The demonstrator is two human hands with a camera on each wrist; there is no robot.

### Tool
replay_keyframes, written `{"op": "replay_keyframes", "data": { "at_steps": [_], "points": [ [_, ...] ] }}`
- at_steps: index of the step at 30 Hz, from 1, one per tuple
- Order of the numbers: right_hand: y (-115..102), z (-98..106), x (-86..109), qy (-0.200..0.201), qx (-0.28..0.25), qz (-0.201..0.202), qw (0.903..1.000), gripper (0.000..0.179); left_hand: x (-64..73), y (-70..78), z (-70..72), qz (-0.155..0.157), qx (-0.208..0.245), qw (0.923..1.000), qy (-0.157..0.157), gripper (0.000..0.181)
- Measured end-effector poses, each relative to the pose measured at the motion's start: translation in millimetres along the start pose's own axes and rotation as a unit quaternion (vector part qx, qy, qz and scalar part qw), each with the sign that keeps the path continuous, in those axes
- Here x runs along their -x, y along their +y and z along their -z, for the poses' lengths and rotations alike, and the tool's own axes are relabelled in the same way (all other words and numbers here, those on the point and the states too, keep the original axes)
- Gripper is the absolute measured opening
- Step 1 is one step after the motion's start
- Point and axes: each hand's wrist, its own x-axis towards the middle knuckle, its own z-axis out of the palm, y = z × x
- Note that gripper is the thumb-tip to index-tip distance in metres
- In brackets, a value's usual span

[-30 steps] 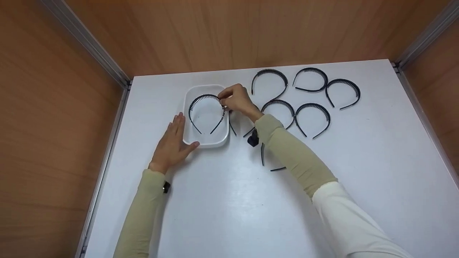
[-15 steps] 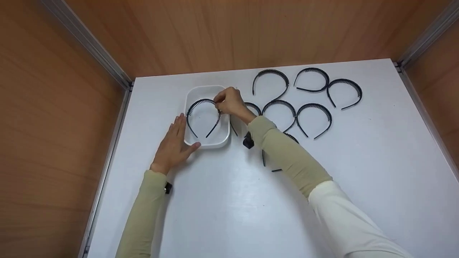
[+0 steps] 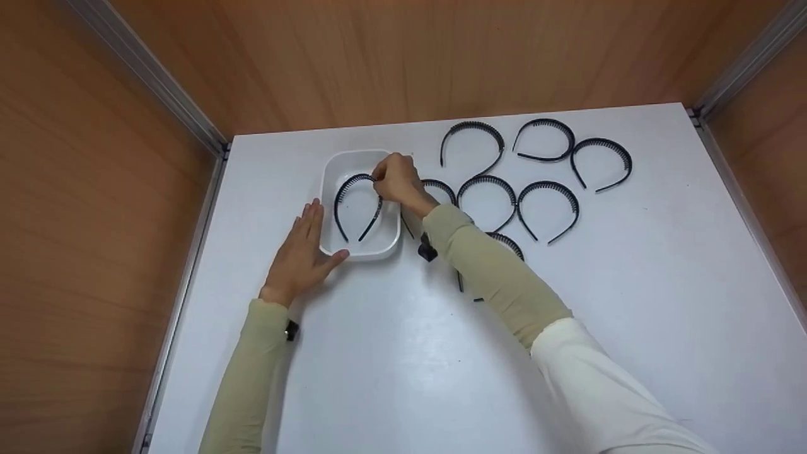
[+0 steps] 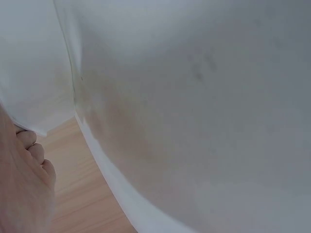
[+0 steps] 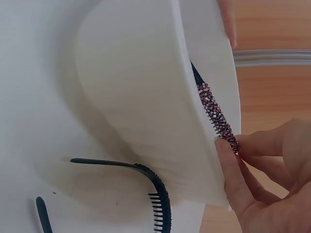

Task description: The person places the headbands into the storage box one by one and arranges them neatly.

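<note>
A white plastic tub [image 3: 372,255] stands on the table, with a black toothed headband [image 3: 338,217] partly down inside it, its two ends toward the near wall. My right hand [image 3: 398,180] pinches the headband's upper right side between thumb and fingers at the tub's right rim. In the right wrist view that side of the headband [image 5: 216,116] is covered in pink and clear beads, and the right hand's thumb [image 5: 231,165] presses against it. My left hand [image 3: 297,261] rests against the tub's left side with straight fingers, its thumb at the near corner.
Several black headbands lie right of the tub, among them one headband [image 3: 548,211] in the middle and another [image 3: 602,164] at the far right. One headband [image 5: 158,194] lies close beside the tub's wall. A wooden panel [image 3: 403,63] rises behind the white table [image 3: 391,378].
My right hand has moved slightly left and lower, bringing the headband down into the tub. The left hand has stayed at the tub's side.
</note>
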Motion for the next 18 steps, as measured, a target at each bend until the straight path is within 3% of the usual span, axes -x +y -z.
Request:
{"op": "replay_keyframes", "data": {
  "at_steps": [6, 18],
  "points": [
    [-2.3, -5.2, -1.3, 0.015, 0.003, 0.025, 0.9996, 0.022, -0.7, -0.4, 0.4, 0.004, 0.001, 1.0, -0.001, 0.11],
    [-2.3, -7.1, 1.7, 0.012, 0.0, 0.024, 0.9996, 0.021, -1.1, -0.7, -0.6, 0.005, -0.002, 1.0, -0.004, 0.11]
  ]
}}
